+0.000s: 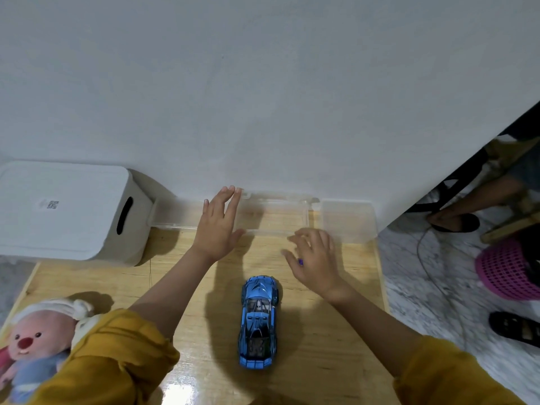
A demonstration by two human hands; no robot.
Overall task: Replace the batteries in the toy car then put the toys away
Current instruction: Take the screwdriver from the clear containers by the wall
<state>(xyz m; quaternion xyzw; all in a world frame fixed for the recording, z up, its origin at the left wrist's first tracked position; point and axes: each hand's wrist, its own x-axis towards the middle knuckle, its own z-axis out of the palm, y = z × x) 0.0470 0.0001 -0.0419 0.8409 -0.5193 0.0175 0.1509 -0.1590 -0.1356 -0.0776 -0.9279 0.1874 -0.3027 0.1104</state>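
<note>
Resting upright on the wooden board (187,290), the blue toy car (258,321) is the landmark, its nose toward the wall. Beyond it and to the left, the left hand (219,226) reaches with straight fingers over a clear plastic case (274,213) lying against the wall. Just beyond the car to the right, the right hand (314,258) hovers, fingers loosely curled; a small purple thing (300,261) shows at it, grip unclear. Far left of the car sit a white lidded bin (64,209) and a pink plush toy (35,343).
</note>
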